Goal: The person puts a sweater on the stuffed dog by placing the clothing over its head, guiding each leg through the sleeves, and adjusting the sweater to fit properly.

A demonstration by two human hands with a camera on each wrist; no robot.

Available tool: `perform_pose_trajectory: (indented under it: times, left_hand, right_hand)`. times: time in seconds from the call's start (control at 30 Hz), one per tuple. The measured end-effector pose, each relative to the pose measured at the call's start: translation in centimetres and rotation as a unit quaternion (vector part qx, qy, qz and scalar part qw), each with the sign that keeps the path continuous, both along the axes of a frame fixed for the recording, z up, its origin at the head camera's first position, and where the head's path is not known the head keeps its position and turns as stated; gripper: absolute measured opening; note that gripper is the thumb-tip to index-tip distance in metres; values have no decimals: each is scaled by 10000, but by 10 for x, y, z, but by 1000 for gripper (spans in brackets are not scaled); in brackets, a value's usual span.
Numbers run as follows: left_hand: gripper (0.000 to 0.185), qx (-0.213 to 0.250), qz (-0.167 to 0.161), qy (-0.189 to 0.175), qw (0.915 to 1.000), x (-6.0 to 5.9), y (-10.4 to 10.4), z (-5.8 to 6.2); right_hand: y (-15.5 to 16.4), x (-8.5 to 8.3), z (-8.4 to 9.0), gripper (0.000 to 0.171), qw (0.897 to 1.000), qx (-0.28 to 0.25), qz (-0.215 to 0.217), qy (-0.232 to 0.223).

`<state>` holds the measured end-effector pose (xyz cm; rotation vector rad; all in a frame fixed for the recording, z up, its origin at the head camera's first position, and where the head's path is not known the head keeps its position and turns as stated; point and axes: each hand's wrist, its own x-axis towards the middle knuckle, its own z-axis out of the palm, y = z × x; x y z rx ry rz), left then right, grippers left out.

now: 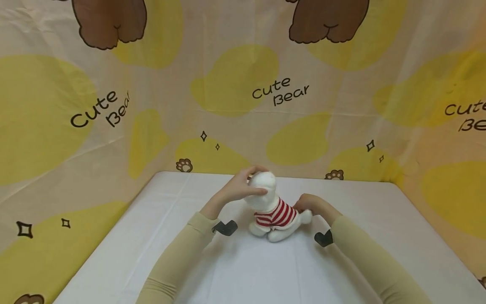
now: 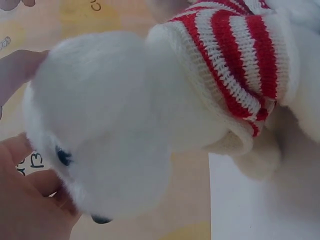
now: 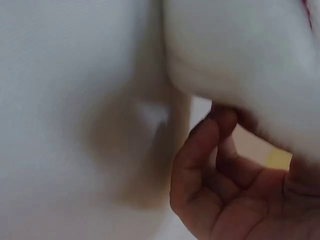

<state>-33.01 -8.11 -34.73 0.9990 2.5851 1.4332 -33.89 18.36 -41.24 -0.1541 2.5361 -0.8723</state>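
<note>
Soft, even, warm light fills the head view, with faint shadows under the white plush toy dog in a red-striped knitted jumper (image 1: 272,207) and wide-angle bending at the edges. Both wrist views are close, hazy and soft; the right is heavily blurred.

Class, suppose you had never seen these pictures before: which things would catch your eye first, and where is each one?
First, the white plush toy in a red-and-white striped sweater, at the middle of the white table. The left hand grips its head and the right hand holds its rear end. Behind hangs a cream and yellow cloth printed with "Cute Bear" and brown bears.
</note>
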Motion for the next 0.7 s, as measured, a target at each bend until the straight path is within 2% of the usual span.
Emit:
perform_pose_trajectory:
  times: [0.07, 0.13, 0.2, 0.3, 0.37, 0.53, 0.57, 0.7]
  left_hand:
    - [55, -21, -14, 13, 10000, 0, 0, -1]
    - [55, -18, -12, -5, 10000, 0, 0, -1]
    - [56, -18, -6, -36, 10000, 1, 0, 0]
    - [56, -9, -3, -67, 10000, 1, -1, 0]
    - [56, -13, -16, -129, 9999, 4, -1, 3]
    - [55, -24, 2, -131, 9999, 1, -2, 2]
    - [55, -14, 0, -125, 9999, -4, -3, -2]
    - [54, 23, -53, -354, 9994, -10, -7, -6]
  right_hand:
    - [2, 2, -1, 14, 9999, -65, -78, 13]
    - [3, 6, 1, 19, 9993, -98, -226, 275]
    - [2, 11, 7, 22, 9957, -134, -325, 857]
    - [-3, 24, 20, 20, 9828, -352, -586, 1717]
    - [-8, 35, 29, 17, 9752, -678, -610, 2017]
    - [-26, 56, 43, 19, 9685, -1245, -569, 2080]
    - [-30, 58, 44, 20, 9689, -1277, -571, 2043]
    - [-42, 68, 42, 33, 9692, -1157, -637, 2080]
